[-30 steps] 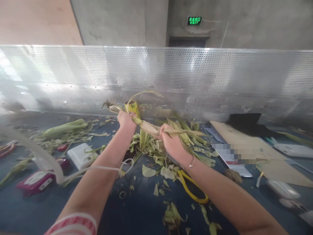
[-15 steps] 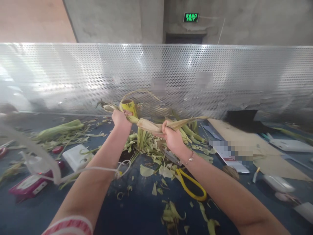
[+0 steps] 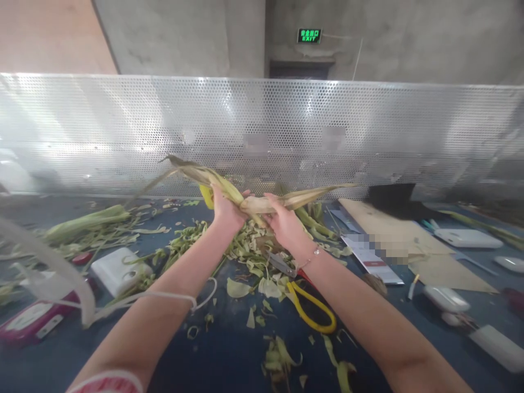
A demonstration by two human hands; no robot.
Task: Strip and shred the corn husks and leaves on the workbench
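The left hand (image 3: 227, 212) is grasping the husk (image 3: 258, 206) near its middle, and the right hand (image 3: 284, 222) is pinching it between thumb and fingers; it is stretching above the scraps (image 3: 242, 250), with scissors (image 3: 280, 264) lying near the right wrist.

The rectangular black sign with glowing green lettering (image 3: 309, 35), mounted on the bare grey concrete wall (image 3: 245, 38), reads "安全出口" in its upper row and "EXIT" below. On the dark blue tabletop (image 3: 223, 355), the flat white card with a dark red panel (image 3: 374, 262), along the brown cardboard sheet's (image 3: 387, 225) left edge, seems printed, but blur and pixelation leave nothing legible.
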